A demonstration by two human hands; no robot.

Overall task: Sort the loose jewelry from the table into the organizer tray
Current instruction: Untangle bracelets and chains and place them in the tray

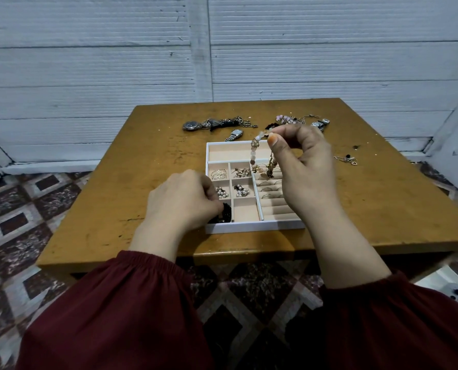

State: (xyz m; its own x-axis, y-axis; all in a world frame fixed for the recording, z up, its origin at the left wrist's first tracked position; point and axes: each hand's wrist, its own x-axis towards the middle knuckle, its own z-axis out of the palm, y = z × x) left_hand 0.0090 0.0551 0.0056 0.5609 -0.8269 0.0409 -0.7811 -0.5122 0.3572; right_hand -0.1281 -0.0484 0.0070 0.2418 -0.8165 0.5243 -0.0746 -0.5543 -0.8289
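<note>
Head, watches [191, 125] beyond tray [254, 227], right hand [308, 169] above

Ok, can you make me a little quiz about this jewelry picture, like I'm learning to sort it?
1. True or false: the right hand pinches a beaded bracelet that dangles over the organizer tray.
2. The left hand grips a black beaded piece. Where is it? A) the far long compartment B) the near-left corner compartment C) the floor
3. Fill in: the round-faced watch lies on the ____, beyond the tray.
Key: 1 true; 2 B; 3 table.
</note>
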